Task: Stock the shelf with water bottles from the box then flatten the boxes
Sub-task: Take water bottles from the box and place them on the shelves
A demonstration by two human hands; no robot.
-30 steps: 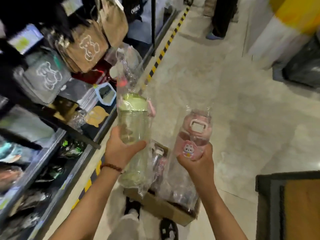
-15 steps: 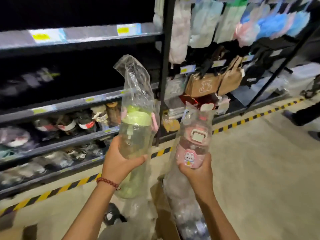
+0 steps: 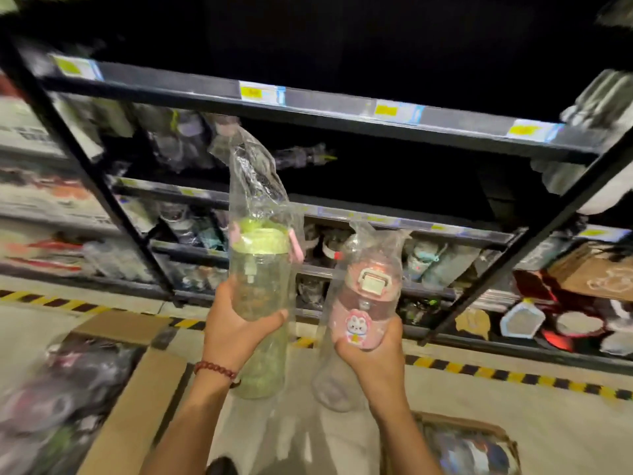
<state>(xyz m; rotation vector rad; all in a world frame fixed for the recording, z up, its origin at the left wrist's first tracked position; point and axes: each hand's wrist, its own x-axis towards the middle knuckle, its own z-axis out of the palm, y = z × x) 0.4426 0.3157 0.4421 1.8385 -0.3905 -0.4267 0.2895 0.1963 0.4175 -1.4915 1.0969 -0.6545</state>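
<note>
My left hand (image 3: 236, 332) grips a green water bottle (image 3: 259, 269) wrapped in a clear plastic bag, held upright. In my right hand (image 3: 371, 354) is a pink water bottle (image 3: 366, 303) with a bunny sticker, also bagged. Both bottles are raised in front of a dark metal shelf unit (image 3: 329, 114). Its lower shelves (image 3: 428, 231) hold several bagged bottles. An open cardboard box (image 3: 137, 399) with bagged bottles lies on the floor at the lower left. Another open box (image 3: 469, 440) sits at the lower right.
A yellow and black striped line (image 3: 513, 375) runs along the floor at the shelf's base. Small wares, mirrors and brown bags (image 3: 565, 320) fill the rack on the right. Boxed goods (image 3: 41, 200) fill the shelves at the left. The upper shelf space is dark.
The view has swung left to face the bottle shelf head on. Both hands still hold their bottles, raised a little closer to the shelves. The boxes on the floor have come into sight.
</note>
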